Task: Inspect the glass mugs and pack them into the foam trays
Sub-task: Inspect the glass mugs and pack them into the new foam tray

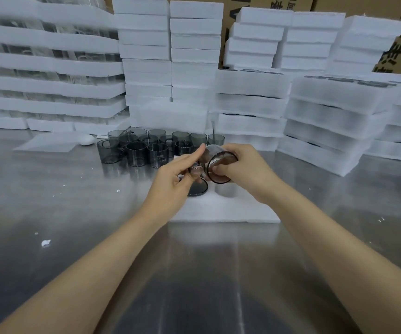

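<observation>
I hold one smoky grey glass mug (pixel 220 168) tipped on its side above a white foam tray (pixel 233 208), its open rim facing me. My right hand (pixel 245 171) wraps the mug's body from the right. My left hand (pixel 175 183) pinches the mug's handle side from the left, fingers stretched up along it. Under my hands the tray holds one mug (pixel 197 189) in a left pocket, and an empty round pocket (pixel 226 190) shows beside it. Several more grey mugs (pixel 146 147) stand upright in a cluster behind the tray.
The steel table (pixel 74 208) carries foam crumbs. Tall stacks of foam trays (pixel 327 121) wall the back and right; packed stacks (pixel 49 75) stand at left. A flat foam sheet (pixel 46 142) and a white egg-shaped object (pixel 86 139) lie left of the mugs. Cardboard boxes (pixel 397 49) stand behind.
</observation>
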A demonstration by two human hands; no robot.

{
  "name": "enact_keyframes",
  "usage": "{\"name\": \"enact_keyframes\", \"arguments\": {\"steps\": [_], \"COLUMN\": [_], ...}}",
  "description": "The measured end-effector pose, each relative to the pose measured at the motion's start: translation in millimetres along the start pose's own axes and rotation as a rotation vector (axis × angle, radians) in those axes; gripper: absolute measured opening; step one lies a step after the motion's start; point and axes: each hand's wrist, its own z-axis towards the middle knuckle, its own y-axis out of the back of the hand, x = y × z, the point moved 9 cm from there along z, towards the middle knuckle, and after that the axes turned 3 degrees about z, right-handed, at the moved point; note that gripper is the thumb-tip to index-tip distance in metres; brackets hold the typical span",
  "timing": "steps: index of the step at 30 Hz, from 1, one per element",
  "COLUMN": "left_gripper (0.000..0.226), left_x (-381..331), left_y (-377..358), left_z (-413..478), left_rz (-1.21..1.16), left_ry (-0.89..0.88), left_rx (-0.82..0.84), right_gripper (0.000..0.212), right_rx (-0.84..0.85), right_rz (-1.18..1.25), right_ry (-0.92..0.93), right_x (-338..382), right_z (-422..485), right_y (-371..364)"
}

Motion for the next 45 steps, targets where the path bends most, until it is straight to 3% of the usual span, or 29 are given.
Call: {"name": "enact_keyframes", "arguments": {"steps": [9,11,14,18,22,24,26,29,31,35,38,39,42,45], "left_gripper": [0.063,0.061,0.055,0.054,0.058,0.056,0.055,0.051,0.051,0.053,0.052,0.052,0.053,0.052], "left_x": [-2.4,-3.3,-3.0,-0.1,9.9,14.0,18.3,21.0,21.2,19.1,16.0,15.7,14.1,10.1], "left_y": [-1.7,-2.4,0.5,7.5,15.1,16.4,17.4,18.3,17.7,14.8,10.1,9.4,8.4,4.4], "left_z": [-1.2,-1.2,-0.3,2.2,3.1,4.0,5.0,5.7,6.2,6.3,5.9,5.8,5.0,4.0], "left_rz": [-0.021,-0.023,-0.045,-0.105,-0.169,-0.160,-0.159,-0.153,-0.143,-0.115,-0.107,-0.110,-0.102,-0.095], "left_ry": [0.002,-0.003,-0.009,-0.003,0.048,0.069,0.086,0.108,0.108,0.093,0.078,0.076,0.066,0.060], "left_rx": [0.013,0.019,-0.005,-0.086,-0.177,-0.184,-0.186,-0.190,-0.187,-0.156,-0.111,-0.101,-0.076,-0.042], "right_gripper": [0.007,0.015,0.008,0.030,0.026,0.029,0.026,0.031,0.026,0.027,0.059,0.059,0.022,0.013], "right_rx": [-0.227,-0.268,-0.252,-0.232,-0.283,-0.414,-0.484,-0.247,-0.178,-0.233,0.052,0.120,0.129,-0.046], "right_rz": [-0.102,-0.188,-0.420,-0.520,-0.440,-0.391,-0.553,-0.946,-0.921,-0.629,-0.252,-0.219,-0.320,-0.354], "right_ry": [0.045,0.095,0.155,0.230,0.280,0.228,0.085,-0.423,-0.517,-0.114,-0.041,-0.035,0.110,0.192], "right_x": [5.0,10.5,24.3,53.7,81.0,79.0,60.6,0.3,-14.1,26.1,39.3,38.0,41.0,37.2], "right_z": [-6.1,-9.8,-10.2,-15.6,-19.6,-17.4,-12.5,-11.1,-14.4,-3.4,-9.0,-10.6,-7.6,-2.9], "right_y": [8.0,8.6,9.5,17.4,54.0,94.5,133.1,163.1,168.9,141.7,69.7,49.4,12.1,9.0]}}
